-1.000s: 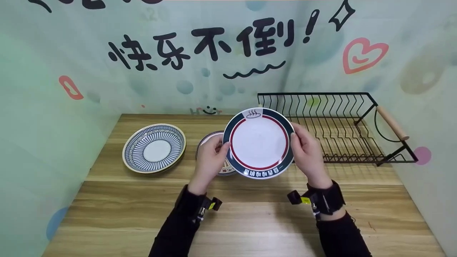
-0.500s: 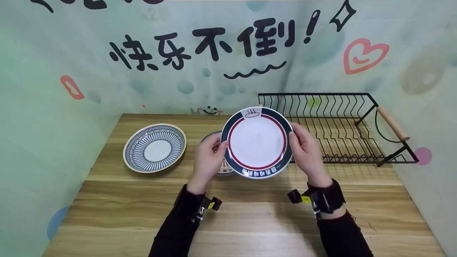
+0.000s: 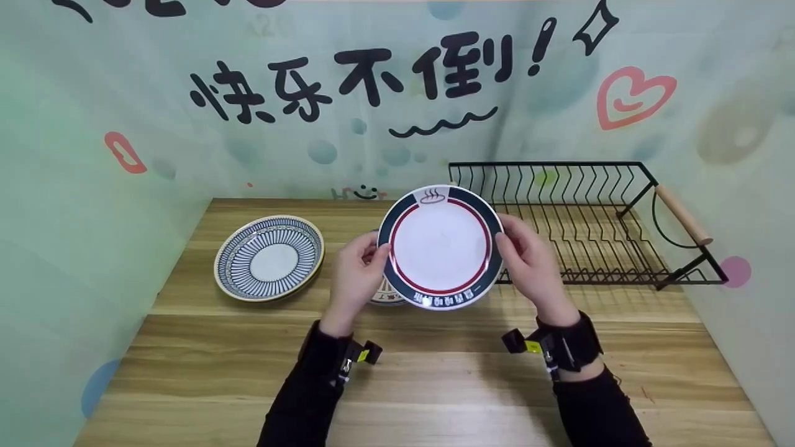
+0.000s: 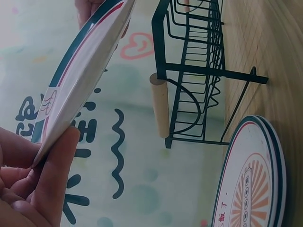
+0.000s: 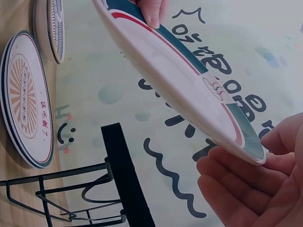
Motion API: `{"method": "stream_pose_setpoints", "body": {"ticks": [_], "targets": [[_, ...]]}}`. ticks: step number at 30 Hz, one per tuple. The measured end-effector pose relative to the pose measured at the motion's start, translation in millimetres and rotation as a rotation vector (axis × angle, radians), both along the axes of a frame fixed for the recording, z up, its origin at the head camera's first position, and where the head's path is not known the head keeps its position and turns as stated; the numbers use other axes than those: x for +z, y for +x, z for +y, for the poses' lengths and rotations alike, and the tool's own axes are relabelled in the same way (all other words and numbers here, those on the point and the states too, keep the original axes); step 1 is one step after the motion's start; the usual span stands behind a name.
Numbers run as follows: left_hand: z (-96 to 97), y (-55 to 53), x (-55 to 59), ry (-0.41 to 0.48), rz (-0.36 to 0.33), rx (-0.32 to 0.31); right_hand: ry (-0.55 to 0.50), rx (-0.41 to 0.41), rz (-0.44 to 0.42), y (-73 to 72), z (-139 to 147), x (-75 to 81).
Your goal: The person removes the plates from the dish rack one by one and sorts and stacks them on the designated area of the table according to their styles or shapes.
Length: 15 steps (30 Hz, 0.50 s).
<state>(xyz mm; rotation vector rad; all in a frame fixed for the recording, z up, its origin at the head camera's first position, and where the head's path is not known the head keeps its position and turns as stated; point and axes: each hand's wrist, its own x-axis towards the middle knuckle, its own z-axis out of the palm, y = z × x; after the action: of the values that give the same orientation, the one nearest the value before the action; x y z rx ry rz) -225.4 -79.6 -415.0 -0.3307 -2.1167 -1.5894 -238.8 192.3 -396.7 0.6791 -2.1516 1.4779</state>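
A white plate point(image 3: 441, 248) with a dark green rim band and a red ring is held up above the table, its face tilted toward the head camera. My left hand point(image 3: 357, 273) pinches its left edge, thumb on the face and fingers behind. On the opposite edge, my right hand point(image 3: 532, 264) grips it the same way. Beneath and behind lies a stack of plates point(image 4: 251, 175) with an orange sunburst pattern, mostly hidden in the head view. The wrist views show the raised plate point(image 5: 175, 80) nearly edge-on, well apart from that stack.
On the left stands a blue-striped dish point(image 3: 273, 262), perhaps more than one stacked. A black wire dish rack point(image 3: 584, 223) with a wooden handle point(image 3: 683, 213) occupies the back right. A printed backdrop point(image 3: 348, 149) rises behind the wooden table point(image 3: 422, 385).
Both hands have shifted the green-rimmed plate slightly to the left, covering more of the stack behind it. The grip stays the same, and the dish and rack have not moved.
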Motion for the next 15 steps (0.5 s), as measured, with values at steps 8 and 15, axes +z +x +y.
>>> {"method": "stream_pose_setpoints", "body": {"ticks": [8, 15], "targets": [[-8.3, -1.5, 0.8, -0.030, 0.009, 0.055, 0.023, 0.056, 0.011, -0.1, 2, -0.2], [-14.7, -2.6, 2.2, -0.036, -0.008, 0.070, 0.086, 0.038, 0.050, -0.5, 6, -1.1]]}}
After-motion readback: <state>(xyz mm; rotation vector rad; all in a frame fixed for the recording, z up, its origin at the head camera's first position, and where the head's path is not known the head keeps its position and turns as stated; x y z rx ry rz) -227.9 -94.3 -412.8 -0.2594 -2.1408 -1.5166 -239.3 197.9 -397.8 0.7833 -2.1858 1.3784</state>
